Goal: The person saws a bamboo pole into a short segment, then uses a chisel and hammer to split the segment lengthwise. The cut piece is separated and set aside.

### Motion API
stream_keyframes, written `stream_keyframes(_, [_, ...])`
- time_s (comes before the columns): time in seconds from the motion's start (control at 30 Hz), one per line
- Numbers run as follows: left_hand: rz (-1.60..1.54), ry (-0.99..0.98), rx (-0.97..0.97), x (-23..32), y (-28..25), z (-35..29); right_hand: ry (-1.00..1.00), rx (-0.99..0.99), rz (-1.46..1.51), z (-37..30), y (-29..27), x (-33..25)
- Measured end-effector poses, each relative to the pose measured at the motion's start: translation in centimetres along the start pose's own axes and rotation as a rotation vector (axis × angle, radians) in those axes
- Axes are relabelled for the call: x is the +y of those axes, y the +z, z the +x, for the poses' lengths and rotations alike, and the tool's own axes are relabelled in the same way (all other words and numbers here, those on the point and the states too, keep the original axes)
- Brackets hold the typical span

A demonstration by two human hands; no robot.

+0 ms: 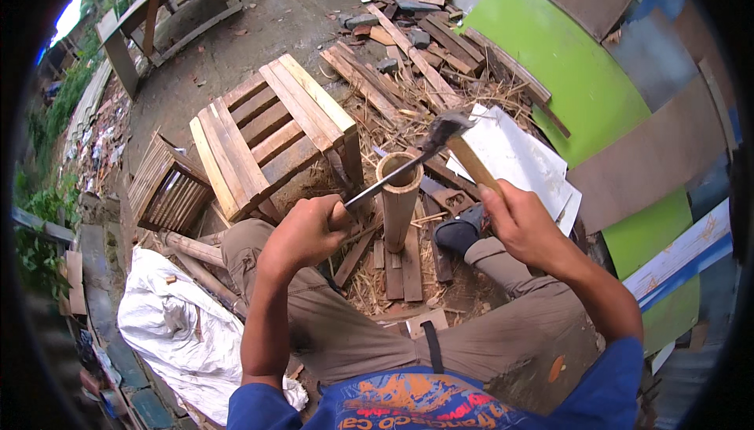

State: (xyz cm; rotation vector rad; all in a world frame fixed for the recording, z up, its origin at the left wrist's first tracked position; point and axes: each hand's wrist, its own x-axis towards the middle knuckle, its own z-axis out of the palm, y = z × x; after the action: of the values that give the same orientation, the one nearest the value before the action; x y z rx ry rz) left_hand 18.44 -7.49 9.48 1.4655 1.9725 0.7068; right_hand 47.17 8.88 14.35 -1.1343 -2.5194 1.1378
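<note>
Upright between my legs stands a bamboo tube [399, 214], its hollow top facing up and its foot on wooden boards [404, 276]. Lying across the rim is the blade of a long knife [382, 184], which slants up to the right. My left hand [308, 232] is closed round the knife's near end; its handle is hidden in the fist. My right hand [525, 222] grips the wooden handle of a hammer [473, 164]. The dark metal hammer head is at the knife's far end; I cannot tell whether they touch.
A slatted wooden crate [275, 128] stands ahead to the left, with a smaller slatted crate [166, 180] beside it. Scrap planks and straw [416, 61] lie ahead. A white sack [182, 332] is by my left leg. Green and brown panels [561, 69] line the right.
</note>
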Motion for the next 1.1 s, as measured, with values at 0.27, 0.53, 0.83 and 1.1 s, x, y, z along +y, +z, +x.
stream_keyframes(0.27, [0.042, -0.013, 0.003, 0.2, 0.0, 0.2, -0.073, -0.006, -0.03, -0.2, 0.3, 0.7])
stream_keyframes(0.53, [0.016, -0.022, -0.017, 0.9, -0.6, 0.1, -0.142, 0.175, 0.076, 0.1, 0.6, 0.2])
stream_keyframes(0.83, [0.006, -0.047, -0.034, 1.6, -0.6, 0.4, -0.222, 0.347, 0.168, 0.1, -0.1, -1.0])
stream_keyframes(1.1, [0.086, 0.024, -0.032, 2.3, -0.3, 0.2, -0.172, 0.198, 0.213, -0.6, -1.4, -2.6])
